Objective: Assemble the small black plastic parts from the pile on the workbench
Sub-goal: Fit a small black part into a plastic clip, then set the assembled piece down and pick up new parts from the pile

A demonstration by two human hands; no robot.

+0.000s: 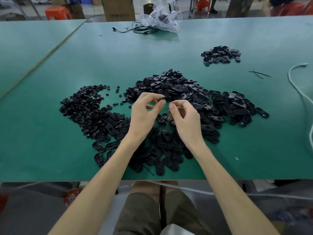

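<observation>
At the near edge of a green bench (50,68), a person's left hand (144,114) pinches a small black part (165,98) between thumb and fingertips, above the main pile (177,92) at the bench's middle. The right hand (184,117) hovers just beside it, fingers curled; whether its grip holds a piece cannot be told. The part looks light, stiff and smooth, likely prone to slipping, so it seems best held by its edges. A smaller heap (221,55) lies toward the far right corner.

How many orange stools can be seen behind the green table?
2: one stool at the far left, another stool at the far right of centre. Boxes may hide more.
</observation>
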